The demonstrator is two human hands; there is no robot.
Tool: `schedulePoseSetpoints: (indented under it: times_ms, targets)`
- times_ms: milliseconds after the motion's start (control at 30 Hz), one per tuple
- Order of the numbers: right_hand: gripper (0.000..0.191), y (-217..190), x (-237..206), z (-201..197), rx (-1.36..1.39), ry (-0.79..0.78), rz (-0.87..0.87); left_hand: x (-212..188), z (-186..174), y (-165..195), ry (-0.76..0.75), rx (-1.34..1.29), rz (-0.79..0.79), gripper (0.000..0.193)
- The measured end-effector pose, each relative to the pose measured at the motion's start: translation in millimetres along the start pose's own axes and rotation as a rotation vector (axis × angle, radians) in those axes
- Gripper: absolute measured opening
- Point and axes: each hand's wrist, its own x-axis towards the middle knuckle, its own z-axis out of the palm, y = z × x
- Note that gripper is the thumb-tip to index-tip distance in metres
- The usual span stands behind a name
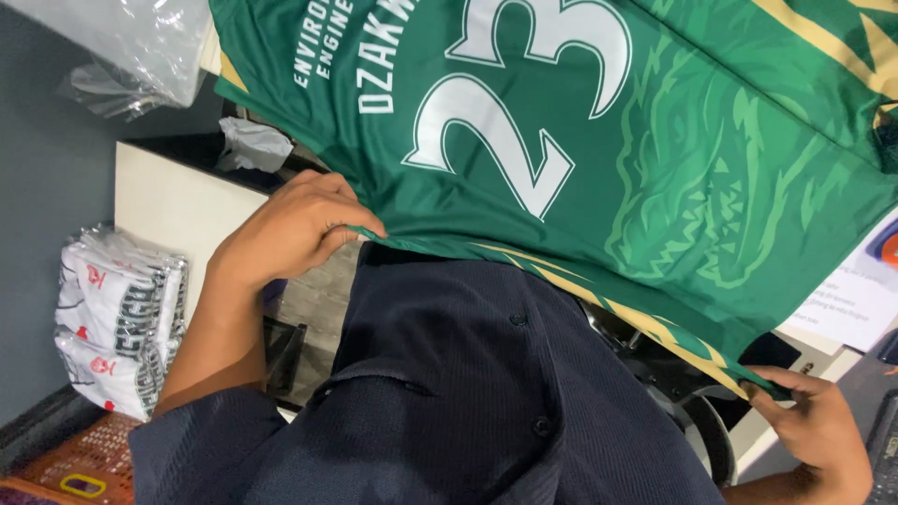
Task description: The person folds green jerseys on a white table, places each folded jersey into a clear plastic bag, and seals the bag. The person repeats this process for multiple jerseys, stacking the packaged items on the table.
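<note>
While I watch from afar, my left hand (pixel 290 229) at nine o'clock pinches the green jersey (pixel 599 140) by its hem, and my right hand (pixel 818 425) at four o'clock pinches the hem's other corner; the jersey spreads toward twelve above my dark shirt (pixel 468 374).

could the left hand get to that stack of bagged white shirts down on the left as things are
Probably not right away: the left hand is pinching the green jersey's hem, and the bagged white shirts sit lower, beyond the forearm. Nothing blocks the way.
</note>
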Motion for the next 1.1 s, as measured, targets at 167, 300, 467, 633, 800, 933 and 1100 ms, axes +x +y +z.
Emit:
schedulePoseSetpoints:
  times_ms: [167,300,467,633,800,933,1100]
  targets:
    - [0.024,20,-5,3,0.188,0.055,-0.042,3,-8,-4,-0.067,-0.076,-0.062,0.029]
    - [0.022,37,-5,5,0.297,0.102,-0.179,9,-14,-8,-0.057,-0.088,-0.006,0.028]
    - [0.022,43,-4,2,0.341,0.165,-0.171,16,-18,-11,-0.111,-0.171,0.061,0.023]
    - [0.021,38,-5,1,0.288,0.167,-0.168,20,-21,-15,-0.168,-0.243,0.046,0.028]
    - [0.021,33,-2,2,0.292,0.150,-0.179,29,-9,-28,-0.094,-0.306,0.170,0.012]
    - [0.021,26,11,-5,0.374,0.152,-0.118,60,0,-55,-0.010,-0.307,0.237,0.019]
    - [0.020,24,25,-9,0.354,0.144,-0.149,90,17,-81,-0.037,-0.172,0.185,0.017]
